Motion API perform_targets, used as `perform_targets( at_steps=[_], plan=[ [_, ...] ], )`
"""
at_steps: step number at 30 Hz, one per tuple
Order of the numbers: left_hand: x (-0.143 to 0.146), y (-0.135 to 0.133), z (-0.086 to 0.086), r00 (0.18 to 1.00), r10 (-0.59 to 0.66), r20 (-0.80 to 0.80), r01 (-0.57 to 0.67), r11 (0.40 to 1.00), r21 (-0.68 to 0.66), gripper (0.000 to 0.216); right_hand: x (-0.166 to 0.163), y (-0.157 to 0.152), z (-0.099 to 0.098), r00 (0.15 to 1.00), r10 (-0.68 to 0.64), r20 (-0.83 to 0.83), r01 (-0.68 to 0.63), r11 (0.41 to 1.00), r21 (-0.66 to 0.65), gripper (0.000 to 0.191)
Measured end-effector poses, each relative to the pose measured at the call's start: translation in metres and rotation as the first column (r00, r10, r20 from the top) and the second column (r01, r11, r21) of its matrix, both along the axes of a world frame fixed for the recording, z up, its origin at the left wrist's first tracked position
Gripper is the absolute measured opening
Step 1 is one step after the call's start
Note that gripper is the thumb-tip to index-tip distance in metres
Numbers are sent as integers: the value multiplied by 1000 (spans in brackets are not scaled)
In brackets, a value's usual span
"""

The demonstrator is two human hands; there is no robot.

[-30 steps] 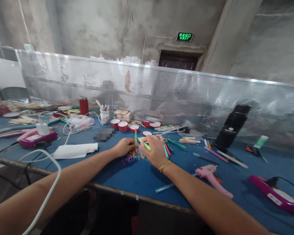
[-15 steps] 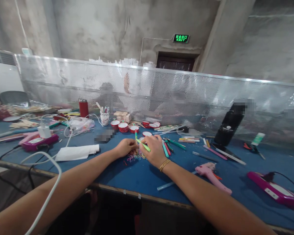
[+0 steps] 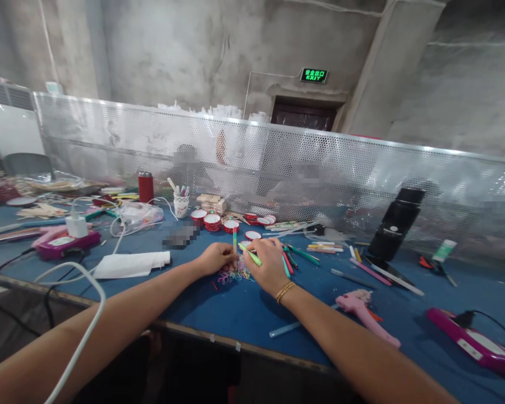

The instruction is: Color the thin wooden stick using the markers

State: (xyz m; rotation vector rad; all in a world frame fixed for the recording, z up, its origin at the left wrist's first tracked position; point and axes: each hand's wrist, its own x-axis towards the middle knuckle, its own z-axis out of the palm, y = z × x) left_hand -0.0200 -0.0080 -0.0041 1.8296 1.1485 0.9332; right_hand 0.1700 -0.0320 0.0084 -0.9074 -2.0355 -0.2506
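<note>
My left hand [image 3: 216,258] is pinched closed on the lower end of a thin flat stick [image 3: 234,239], held upright with bands of colour that include green. My right hand [image 3: 266,264], with a gold bracelet at its wrist, grips a light green marker pen [image 3: 252,256]. The marker's tip points left toward the stick and looks slightly apart from it. Below both hands lies a pile of small multicoloured loops [image 3: 234,275]. Just right of my right hand are several coloured markers [image 3: 287,262], partly hidden by it.
Red-rimmed white discs [image 3: 212,219] stand stacked behind my hands. A white patterned cup [image 3: 180,205] holds pens, beside a red flask [image 3: 145,187]. To the right are a pink glue gun [image 3: 368,317], a black bottle [image 3: 395,224] and a purple power strip [image 3: 471,339]. Folded white paper [image 3: 130,264] lies left.
The marker's tip has shifted slightly right, away from the stick. My left hand still holds the stick upright. The whole view has tilted slightly.
</note>
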Motion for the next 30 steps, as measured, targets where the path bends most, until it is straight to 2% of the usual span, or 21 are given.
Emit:
perform_targets(
  at_steps=[12,21,30],
  plan=[
    [1,-2,1,1000,4,10,-4,1000,-10,37,-2,-3,0,999,41,21,-41,999,-25,11],
    [0,2,-1,1000,12,23,-12,1000,-22,35,0,-2,0,999,-45,17,45,999,1,15],
    [1,0,0,1000,1,23,-1,1000,8,37,-1,-3,0,999,23,48,-23,1000,-8,12]
  ],
)
